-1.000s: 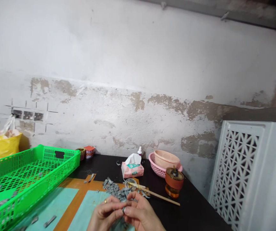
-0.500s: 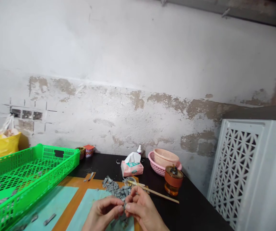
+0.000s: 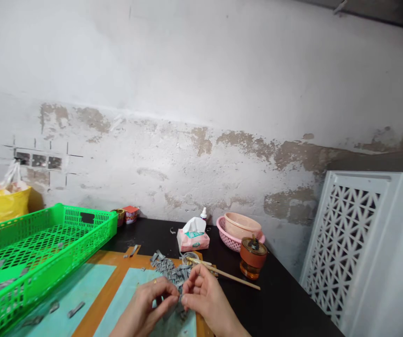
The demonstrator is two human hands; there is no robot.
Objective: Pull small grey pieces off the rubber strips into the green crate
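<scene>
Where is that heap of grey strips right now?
In the head view, the heap lies low, near the middle, just beyond the left hand and right hand; the tissue box is behind it and the green crate to its left.

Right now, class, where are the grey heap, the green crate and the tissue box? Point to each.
Grey heap (image 3: 169, 270), head view: visible middle.
Green crate (image 3: 55, 267), head view: side wall.
Tissue box (image 3: 192, 242), head view: front face.

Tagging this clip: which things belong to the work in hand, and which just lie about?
Likely in use:
left hand
right hand
piled flat grey strips
green plastic mesh crate

Likely lying about:
pink tissue box
round peach bowl
yellow plastic bag
</scene>
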